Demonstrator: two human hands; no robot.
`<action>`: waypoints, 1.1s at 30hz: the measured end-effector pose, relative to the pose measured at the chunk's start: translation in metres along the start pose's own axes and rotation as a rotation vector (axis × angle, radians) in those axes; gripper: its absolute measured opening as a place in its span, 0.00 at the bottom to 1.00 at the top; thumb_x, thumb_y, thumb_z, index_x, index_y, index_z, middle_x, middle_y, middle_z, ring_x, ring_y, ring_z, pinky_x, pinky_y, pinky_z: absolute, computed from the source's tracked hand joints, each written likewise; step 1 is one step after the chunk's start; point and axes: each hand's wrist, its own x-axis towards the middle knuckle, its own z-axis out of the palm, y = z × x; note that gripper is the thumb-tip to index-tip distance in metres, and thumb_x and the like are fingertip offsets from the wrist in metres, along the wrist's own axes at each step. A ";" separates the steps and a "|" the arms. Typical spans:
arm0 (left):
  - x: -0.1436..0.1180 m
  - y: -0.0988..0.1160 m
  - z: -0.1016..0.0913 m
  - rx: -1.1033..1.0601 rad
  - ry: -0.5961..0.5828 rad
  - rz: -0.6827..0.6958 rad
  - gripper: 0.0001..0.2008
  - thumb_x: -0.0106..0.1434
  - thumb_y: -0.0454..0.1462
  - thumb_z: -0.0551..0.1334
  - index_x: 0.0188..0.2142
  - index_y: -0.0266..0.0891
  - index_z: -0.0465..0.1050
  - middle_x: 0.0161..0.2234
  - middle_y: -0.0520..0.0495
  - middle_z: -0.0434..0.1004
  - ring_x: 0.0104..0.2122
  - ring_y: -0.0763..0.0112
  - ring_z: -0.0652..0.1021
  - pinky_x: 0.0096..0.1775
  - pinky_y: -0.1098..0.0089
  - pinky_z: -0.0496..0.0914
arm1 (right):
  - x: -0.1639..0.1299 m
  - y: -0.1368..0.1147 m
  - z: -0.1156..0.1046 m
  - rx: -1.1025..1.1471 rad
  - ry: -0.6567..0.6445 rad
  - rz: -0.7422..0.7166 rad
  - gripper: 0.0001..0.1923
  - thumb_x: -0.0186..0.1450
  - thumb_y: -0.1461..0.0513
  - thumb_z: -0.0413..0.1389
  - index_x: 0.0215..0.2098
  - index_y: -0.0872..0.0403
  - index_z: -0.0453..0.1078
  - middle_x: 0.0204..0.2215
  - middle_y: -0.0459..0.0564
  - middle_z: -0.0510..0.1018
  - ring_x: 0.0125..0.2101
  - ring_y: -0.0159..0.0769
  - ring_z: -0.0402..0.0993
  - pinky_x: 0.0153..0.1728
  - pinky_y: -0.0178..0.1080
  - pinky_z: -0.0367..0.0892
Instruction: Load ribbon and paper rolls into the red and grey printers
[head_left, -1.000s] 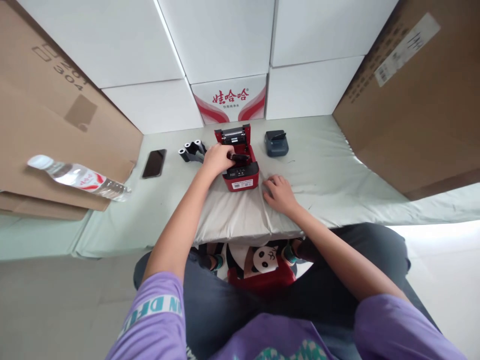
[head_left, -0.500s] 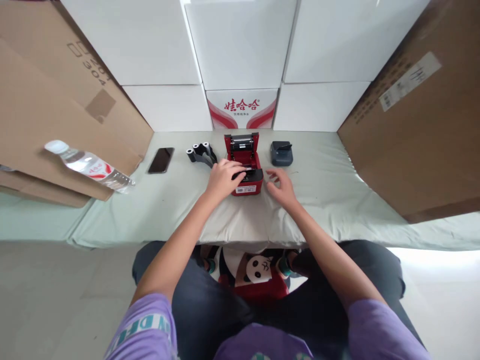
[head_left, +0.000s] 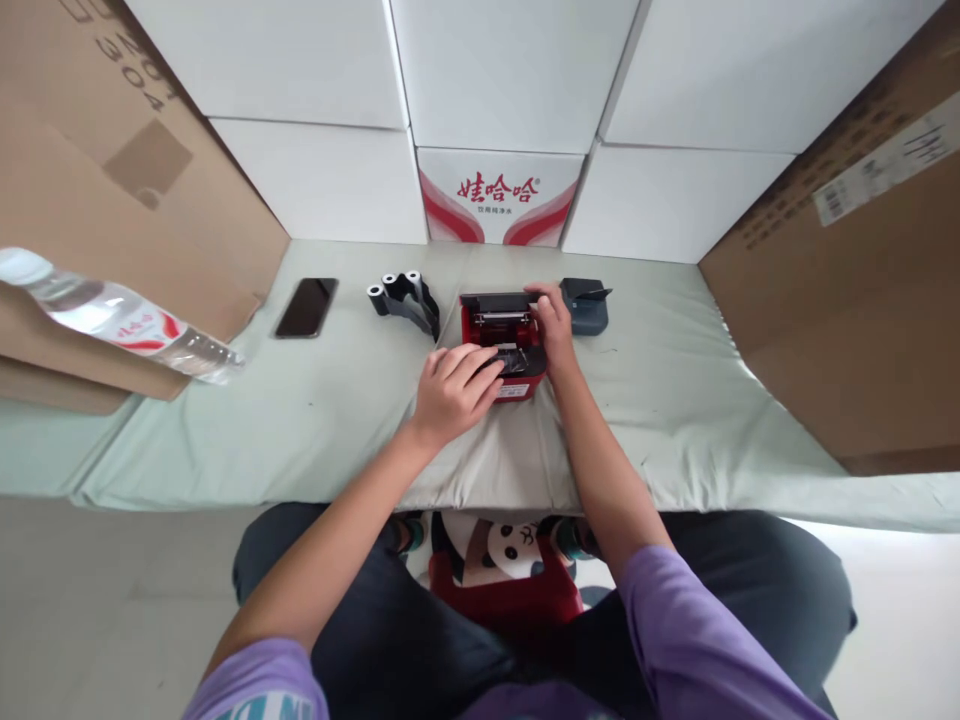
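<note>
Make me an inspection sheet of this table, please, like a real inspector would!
Surface: pale green cloth, wrinkled near the front edge.
Things in use: red device, with its dark lid raised.
Clutter: phone, bottle and rolls to the left; dark device to the right.
Grips: left grip at the red device's front; right grip at the lid's right end.
Cables: nothing seen.
Surroundings: white boxes behind, brown boxes on both sides.

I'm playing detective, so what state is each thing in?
Red device, lid partly raised
Phone, screen dark
Bottle, capped
Black rolls with white ends, bunched together
Dark blue device, open or shut unclear
Left hand, over red device's front
Right hand, at its lid
</note>
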 end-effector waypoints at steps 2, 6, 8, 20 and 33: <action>-0.007 0.001 -0.001 -0.004 -0.050 -0.036 0.14 0.74 0.40 0.59 0.52 0.47 0.82 0.53 0.43 0.85 0.54 0.55 0.81 0.53 0.52 0.69 | -0.005 -0.003 0.000 -0.004 -0.002 0.012 0.30 0.67 0.34 0.52 0.42 0.48 0.77 0.54 0.53 0.78 0.61 0.49 0.72 0.68 0.53 0.63; -0.013 0.000 -0.003 -0.050 -0.162 -0.088 0.17 0.73 0.39 0.57 0.56 0.48 0.80 0.55 0.41 0.83 0.58 0.52 0.80 0.58 0.49 0.71 | -0.010 -0.008 0.001 0.041 -0.056 0.018 0.27 0.69 0.38 0.49 0.40 0.49 0.77 0.63 0.52 0.74 0.67 0.50 0.67 0.70 0.54 0.59; -0.014 -0.002 -0.003 -0.049 -0.162 -0.082 0.18 0.73 0.40 0.58 0.57 0.49 0.80 0.57 0.41 0.82 0.61 0.51 0.78 0.60 0.47 0.70 | -0.011 -0.010 0.000 0.044 -0.103 0.006 0.26 0.68 0.40 0.49 0.42 0.49 0.78 0.65 0.51 0.73 0.69 0.51 0.65 0.71 0.55 0.57; -0.009 -0.012 0.002 -0.109 -0.063 -0.147 0.30 0.75 0.45 0.54 0.72 0.39 0.60 0.68 0.34 0.70 0.71 0.49 0.67 0.71 0.47 0.61 | -0.010 -0.010 -0.003 0.098 -0.263 0.268 0.50 0.55 0.56 0.51 0.75 0.51 0.47 0.65 0.54 0.73 0.62 0.54 0.70 0.64 0.58 0.65; -0.001 -0.009 -0.008 -0.123 -0.120 -0.188 0.26 0.74 0.45 0.56 0.66 0.40 0.69 0.65 0.36 0.74 0.68 0.49 0.72 0.68 0.47 0.67 | -0.011 -0.010 -0.009 0.034 -0.354 0.228 0.51 0.58 0.51 0.52 0.77 0.47 0.42 0.59 0.51 0.76 0.55 0.53 0.73 0.59 0.55 0.68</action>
